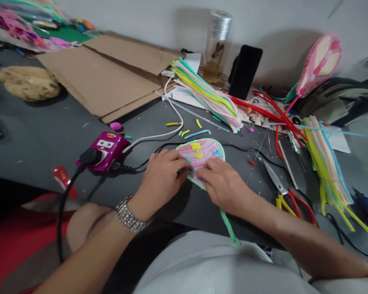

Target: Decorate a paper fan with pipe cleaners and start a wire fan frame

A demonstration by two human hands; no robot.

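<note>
Item: heart- or fan-shaped pipe-cleaner panel (207, 153), pink and lilac stripes, pale green border, yellow flower and blue rosette; located at the tabletop's near edge, between both hands. Green stem (228, 224) extends toward the lap.

Left hand (167, 169): metal-banded watch (129, 214) at wrist; fingertips drawn together at the panel beside small teal pieces; whether they pinch one, cannot tell. Right hand (222, 181): fingers bent against the panel's lower right; hold on it, cannot tell.

Markings: gold sticker (111, 135) on magenta power socket (106, 151), lettering too small to read; one dark, letter-like mark on paper scraps (256, 101), uncertain. Clear bottle (216, 49), silver lid, brown rabbit-shaped figure.

Surface: dark grey tabletop (153, 122), strewn with clippings; cardboard (110, 77), upright black phone (245, 69), pipe-cleaner bundle (207, 96), red-and-yellow-handled scissors (282, 190).

Room: plain pale wall (141, 18) behind.
</note>
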